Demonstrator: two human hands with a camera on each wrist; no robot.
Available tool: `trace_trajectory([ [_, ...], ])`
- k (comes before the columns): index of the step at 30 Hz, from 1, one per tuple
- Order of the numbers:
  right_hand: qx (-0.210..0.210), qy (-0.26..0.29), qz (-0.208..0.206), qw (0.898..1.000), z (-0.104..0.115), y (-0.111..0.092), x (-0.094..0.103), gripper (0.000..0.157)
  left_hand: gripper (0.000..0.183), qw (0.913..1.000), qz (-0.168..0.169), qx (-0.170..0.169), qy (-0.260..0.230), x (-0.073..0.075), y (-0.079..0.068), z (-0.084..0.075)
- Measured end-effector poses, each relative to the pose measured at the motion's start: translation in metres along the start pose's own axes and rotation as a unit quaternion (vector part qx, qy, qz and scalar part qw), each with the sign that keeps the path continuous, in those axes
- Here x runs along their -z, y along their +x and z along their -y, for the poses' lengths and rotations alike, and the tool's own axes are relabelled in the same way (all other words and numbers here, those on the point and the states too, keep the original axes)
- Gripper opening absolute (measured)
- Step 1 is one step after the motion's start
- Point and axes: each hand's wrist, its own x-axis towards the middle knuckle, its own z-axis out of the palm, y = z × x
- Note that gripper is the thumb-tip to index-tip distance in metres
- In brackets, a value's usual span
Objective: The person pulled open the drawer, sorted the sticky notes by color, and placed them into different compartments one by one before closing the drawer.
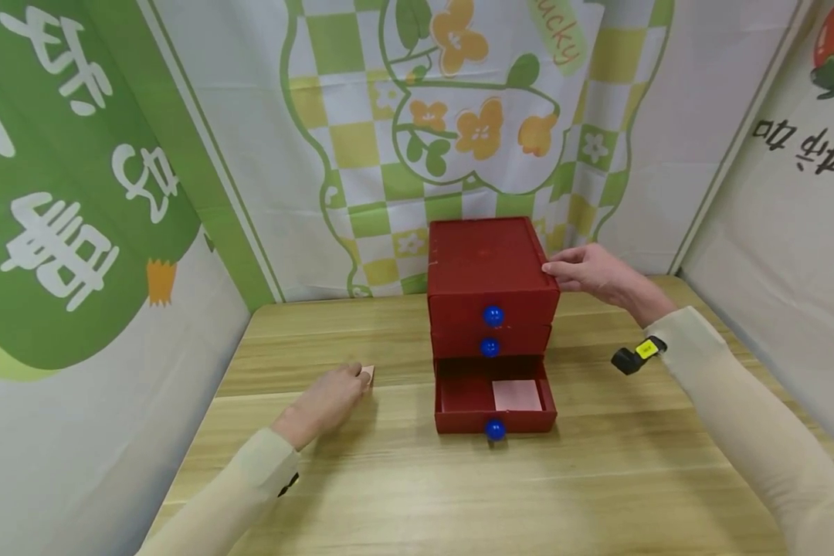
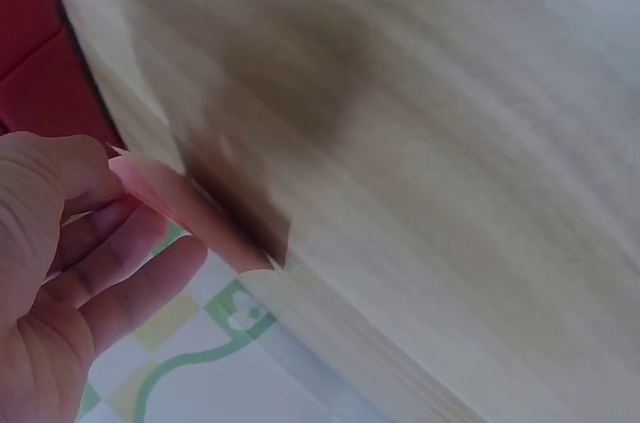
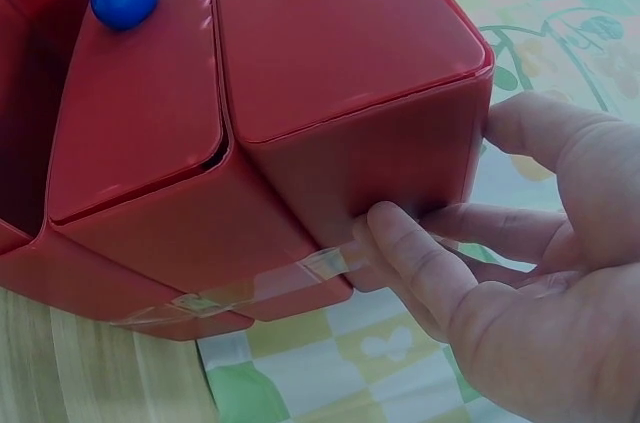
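Observation:
A red three-drawer box (image 1: 483, 255) with blue ball knobs stands on the table, its bottom drawer (image 1: 459, 422) pulled out. Inside that drawer lies a flat pink square note (image 1: 517, 395), towards the right side. Left of the box, my left hand (image 1: 328, 400) pinches a pink paper note (image 2: 190, 208) between thumb and fingers, close over the tabletop. The note bends slightly in the left wrist view, and the hand covers most of it in the head view. My right hand (image 1: 591, 274) touches the box's upper right edge, thumb at the top, nearly straight fingers against the side.
The upper two drawers are pushed in, with blue knobs (image 1: 493, 315) on their fronts. Clear tape (image 3: 325, 263) runs along the box's side. Patterned cloth (image 1: 361, 193) hangs behind the wooden table (image 1: 389, 494), and printed sheets flank it on both sides.

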Motion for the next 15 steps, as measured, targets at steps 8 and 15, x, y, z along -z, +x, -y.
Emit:
trace_trajectory([
  [8,0.007,0.004,-0.001,1.000,-0.001,-0.001,-0.001,0.059,0.005,0.9993,-0.021,0.029,-0.007,0.017,0.005,0.002],
  [15,0.003,-0.018,-0.002,1.000,0.000,-0.003,0.000,0.063,0.004,0.9986,-0.044,0.025,-0.014,0.018,0.007,0.004],
])
